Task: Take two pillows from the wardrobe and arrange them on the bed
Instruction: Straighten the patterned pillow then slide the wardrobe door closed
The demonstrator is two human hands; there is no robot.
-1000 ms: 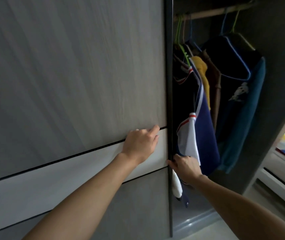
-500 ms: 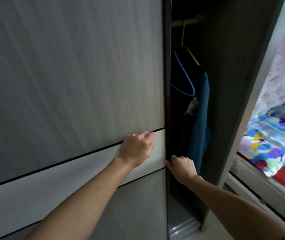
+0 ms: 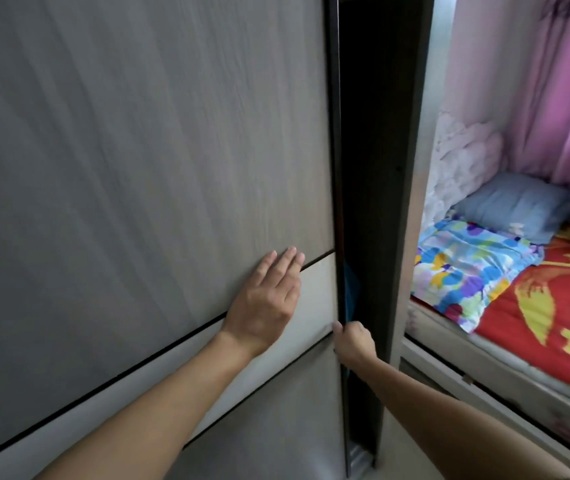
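The grey sliding wardrobe door (image 3: 145,168) fills the left of the head view, with only a narrow dark gap (image 3: 363,168) left beside the wardrobe's side wall. My left hand (image 3: 266,303) lies flat on the door, fingers spread. My right hand (image 3: 353,342) grips the door's right edge at the gap. A strip of blue cloth (image 3: 351,289) shows inside the gap. On the bed (image 3: 553,306) at the right lie a multicoloured pillow (image 3: 467,268) and a blue pillow (image 3: 512,206).
The red patterned bed cover (image 3: 560,306) reaches the bed's near edge. Pink curtains (image 3: 553,91) hang behind the bed. The white bed frame (image 3: 484,386) runs low at the right, close to the wardrobe's side panel (image 3: 411,202).
The door has slid right, narrowing the gap until the hanging clothes are almost hidden. My left hand went from curled to flat. The view swung right, revealing the bed.
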